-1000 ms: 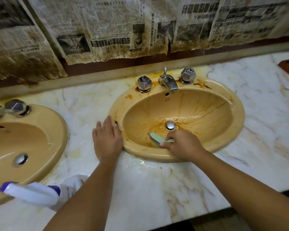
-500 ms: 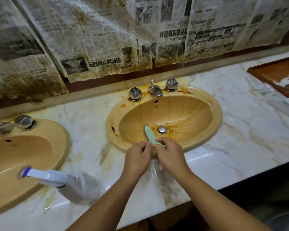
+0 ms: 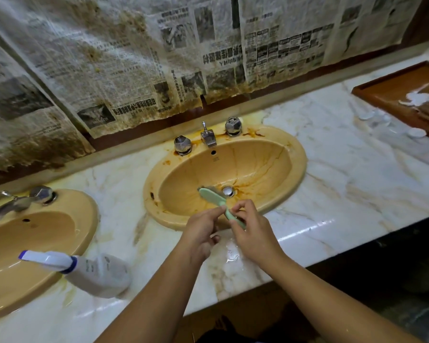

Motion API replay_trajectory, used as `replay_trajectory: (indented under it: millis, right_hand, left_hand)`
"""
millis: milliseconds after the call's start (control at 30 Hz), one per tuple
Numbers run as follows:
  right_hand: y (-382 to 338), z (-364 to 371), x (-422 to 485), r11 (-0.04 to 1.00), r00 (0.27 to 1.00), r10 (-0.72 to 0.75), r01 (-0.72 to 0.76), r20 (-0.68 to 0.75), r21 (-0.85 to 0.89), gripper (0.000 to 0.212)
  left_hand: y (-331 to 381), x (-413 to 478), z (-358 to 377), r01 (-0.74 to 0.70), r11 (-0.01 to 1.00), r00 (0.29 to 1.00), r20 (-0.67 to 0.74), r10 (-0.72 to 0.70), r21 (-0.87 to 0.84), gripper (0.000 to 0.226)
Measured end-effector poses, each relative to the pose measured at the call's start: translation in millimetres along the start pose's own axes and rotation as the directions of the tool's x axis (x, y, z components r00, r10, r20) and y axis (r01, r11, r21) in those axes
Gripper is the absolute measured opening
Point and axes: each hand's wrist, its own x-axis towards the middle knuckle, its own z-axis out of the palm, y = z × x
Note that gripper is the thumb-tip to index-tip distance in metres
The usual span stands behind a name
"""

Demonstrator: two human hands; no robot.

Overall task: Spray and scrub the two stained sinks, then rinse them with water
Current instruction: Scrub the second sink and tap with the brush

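Mint-green plastic: you are pinching the scrub brush [image 3: 212, 198] by its handle, left hand [image 3: 201, 229] and right hand [image 3: 253, 231] meeting over the rust-streaked right sink [image 3: 300, 164], apparently resetting your grip; the spray bottle [image 3: 97, 273] is lying on the worktop [image 3: 357, 194] beside the left sink [image 3: 84, 209].

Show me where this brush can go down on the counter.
Bare marble lies between the left sink and right sink, behind the spray bottle, and a wider stretch between the right sink and the tray. Beside the tray, small white pieces crowd it.
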Motion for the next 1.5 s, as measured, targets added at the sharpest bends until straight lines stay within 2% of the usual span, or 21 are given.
replay_trajectory:
  millis: [300, 467, 533, 600, 700, 767, 800, 867, 900, 933, 1000, 1067, 1100, 1167, 1233, 1300, 1333, 1400, 1433, 1467, 1500]
  right_hand:
    - [30, -9, 1, 0.994, 0.999, 0.019, -0.015, 0.036, -0.106, 0.022]
    - [56, -11, 8, 0.94, 0.987, -0.075, 0.023, -0.139, -0.34, 0.024]
    - [64, -7, 11, 0.918, 0.97, -0.067, -0.032, -0.234, -0.394, 0.024]
    - [68, 0, 14, 0.907, 0.95, -0.033, -0.102, -0.311, -0.409, 0.028]
    - [69, 17, 19, 0.857, 0.936, 0.049, -0.218, -0.348, -0.466, 0.053]
    - [68, 28, 23, 0.778, 0.932, 0.093, -0.288, -0.35, -0.558, 0.069]
    - [67, 32, 25, 0.742, 0.931, 0.109, -0.309, -0.349, -0.594, 0.074]
    - [66, 36, 28, 0.681, 0.932, 0.141, -0.335, -0.333, -0.651, 0.078]
    - [65, 37, 29, 0.655, 0.934, 0.149, -0.339, -0.324, -0.676, 0.078]
    - [64, 39, 30, 0.634, 0.935, 0.154, -0.342, -0.321, -0.693, 0.078]
    - [63, 41, 32, 0.613, 0.929, 0.162, -0.358, -0.332, -0.705, 0.077]
    - [61, 42, 34, 0.598, 0.924, 0.157, -0.369, -0.347, -0.712, 0.077]
    - [61, 42, 34, 0.592, 0.925, 0.149, -0.367, -0.35, -0.718, 0.077]
    - [61, 42, 36, 0.581, 0.924, 0.139, -0.366, -0.355, -0.727, 0.078]
    - [61, 43, 36, 0.572, 0.924, 0.133, -0.367, -0.359, -0.733, 0.078]
    - [60, 43, 37, 0.569, 0.923, 0.123, -0.366, -0.364, -0.736, 0.078]
    - [60, 43, 37, 0.569, 0.923, 0.116, -0.364, -0.366, -0.737, 0.078]
    - [60, 43, 38, 0.568, 0.921, 0.106, -0.365, -0.375, -0.737, 0.078]
    - [60, 43, 38, 0.569, 0.921, 0.102, -0.365, -0.377, -0.737, 0.078]
    - [60, 43, 38, 0.57, 0.921, 0.097, -0.363, -0.378, -0.737, 0.078]
    - [60, 43, 38, 0.57, 0.921, 0.092, -0.36, -0.379, -0.738, 0.078]
  left_hand:
    - [6, 24, 9, -0.116, 0.982, 0.992, -0.025, 0.121, 0.147, 0.014]
    - [23, 62, -4, -0.163, 0.904, 0.982, -0.027, 0.189, 0.395, 0.019]
    - [34, 80, -14, -0.213, 0.715, 0.958, -0.003, 0.288, 0.666, 0.023]
    - [44, 98, -22, -0.241, 0.409, 0.935, 0.098, 0.341, 0.88, 0.028]
    - [56, 125, -31, -0.305, 0.006, 0.923, 0.295, 0.246, 0.952, 0.035]
    - [65, 146, -34, -0.427, -0.08, 0.898, 0.432, 0.08, 0.901, 0.046]
    - [70, 155, -35, -0.491, -0.037, 0.871, 0.49, -0.041, 0.87, 0.044]
    - [79, 167, -33, -0.558, 0.146, 0.77, 0.575, -0.274, 0.817, 0.025]
    - [79, 176, -31, -0.584, 0.2, 0.719, 0.615, -0.323, 0.787, 0.02]
    - [77, 185, -31, -0.633, 0.188, 0.68, 0.655, -0.33, 0.751, 0.021]
    - [64, 210, -30, -0.737, -0.047, 0.65, 0.688, -0.324, 0.674, 0.028]
    - [50, 232, -29, -0.68, -0.389, 0.727, 0.642, -0.244, 0.621, 0.03]
    - [47, 240, -29, -0.597, -0.508, 0.775, 0.61, -0.164, 0.621, 0.025]
    - [46, 249, -23, -0.501, -0.603, 0.797, 0.602, -0.042, 0.621, 0.021]
    - [40, 257, -16, -0.513, -0.561, 0.793, 0.609, -0.021, 0.649, 0.024]
    - [37, 258, -11, -0.674, -0.307, 0.736, 0.649, -0.194, 0.672, 0.031]
    - [38, 253, -13, -0.731, -0.146, 0.672, 0.669, -0.317, 0.666, 0.034]
    - [51, 241, -17, -0.732, 0.1, 0.557, 0.677, -0.482, 0.674, 0.029]
    - [56, 241, -19, -0.707, 0.159, 0.534, 0.668, -0.518, 0.689, 0.028]
    - [56, 244, -22, -0.702, 0.142, 0.558, 0.664, -0.498, 0.697, 0.031]
    - [52, 250, -25, -0.717, 0.035, 0.62, 0.659, -0.425, 0.697, 0.037]
